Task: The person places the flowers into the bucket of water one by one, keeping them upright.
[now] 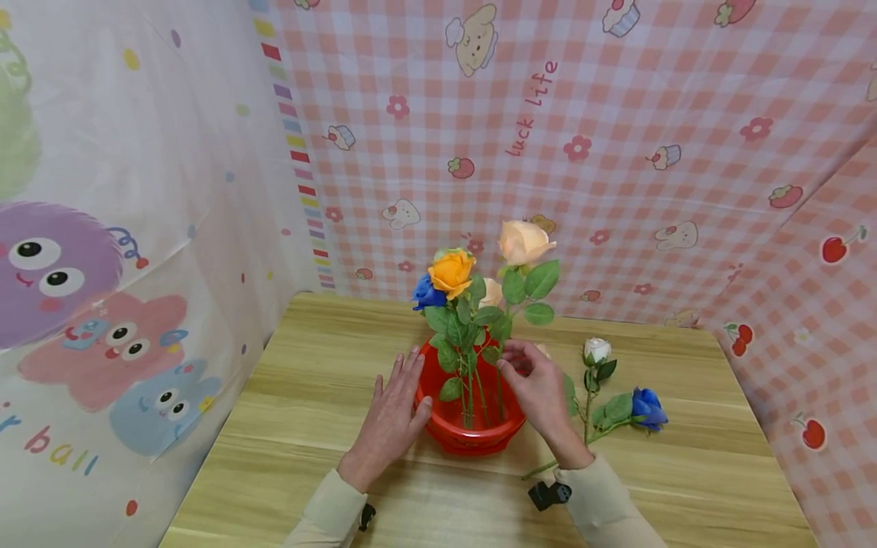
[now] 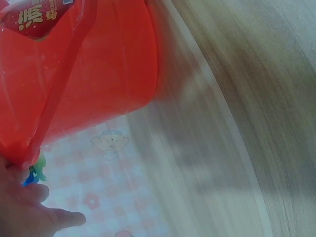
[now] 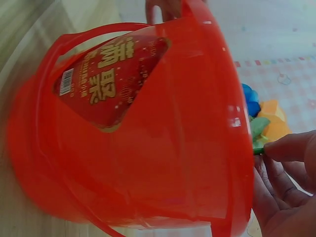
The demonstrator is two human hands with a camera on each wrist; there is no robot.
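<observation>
A red plastic bucket [image 1: 473, 435] holds several upright roses, among them an orange rose [image 1: 451, 273] and a blue rose [image 1: 428, 293]. On the bucket's left rim rests my left hand [image 1: 392, 418], its fingers extended. My right hand [image 1: 537, 384] is at the right rim, where thumb and fingertips pinch the green stem [image 3: 258, 151] of a rose. That stem appears to belong to the tall peach rose [image 1: 524, 243], which stands above the others. A smaller peach bloom [image 1: 490, 293] is partly hidden behind leaves.
Right of the bucket, a white rose [image 1: 597, 350] and another blue rose [image 1: 648, 409] lie on the wooden table [image 1: 288, 426]. A gingham cloth [image 1: 425, 183] hangs behind the table, and a printed white cloth [image 1: 205, 175] hangs at the left. The bucket's handle [image 3: 42, 113] hangs down its side.
</observation>
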